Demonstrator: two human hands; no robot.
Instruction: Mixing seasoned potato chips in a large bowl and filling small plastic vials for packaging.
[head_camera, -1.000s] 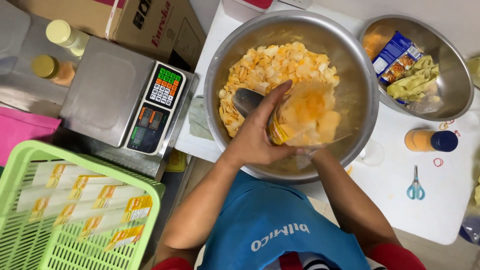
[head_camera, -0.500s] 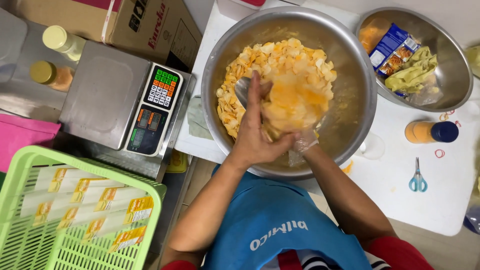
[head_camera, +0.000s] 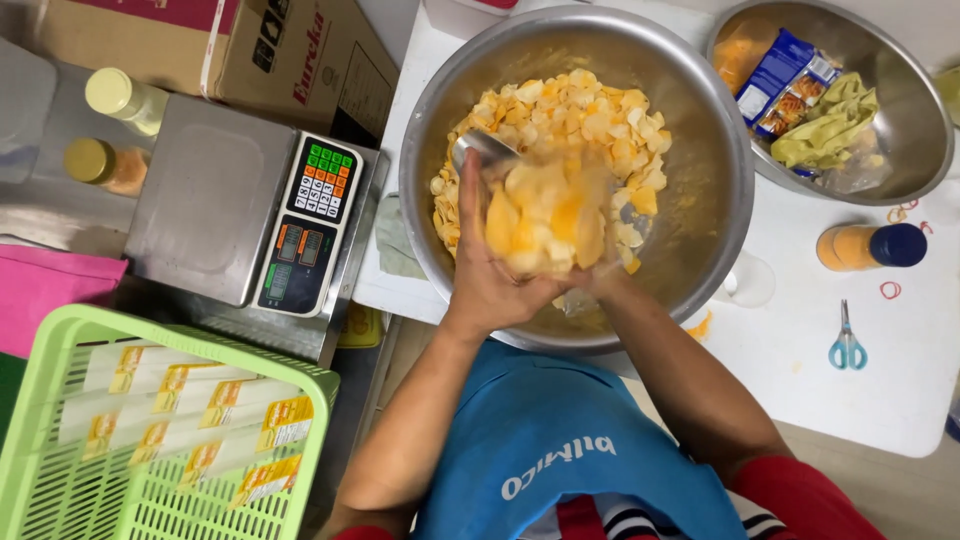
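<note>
Chips (head_camera: 590, 110) fill the far half of the big steel bowl (head_camera: 700, 200), which sits on the white table (head_camera: 800, 350) directly ahead of you. Your left hand (head_camera: 490, 270) is inside the bowl at its near side, fingers together and cupped against a clear bag (head_camera: 545, 215) stuffed with chips. Your right hand (head_camera: 600, 285) is almost wholly hidden behind that bag; whether its fingers are spread or closed cannot be told. A metal scoop (head_camera: 480, 150) lies in the chips just beyond your left fingertips.

Right of the bowl stands a second steel bowl (head_camera: 920, 130) holding a blue packet (head_camera: 785, 80) and crumpled yellow-green wrapping (head_camera: 830, 125). Nearer you than that bowl, an orange bottle with a dark cap (head_camera: 865, 246) lies on its side, and blue-handled scissors (head_camera: 847, 340) rest on the table below it. Left of the big bowl sits a scale (head_camera: 240, 220), with a green basket (head_camera: 150, 430) of flat packets nearer you than the scale.
</note>
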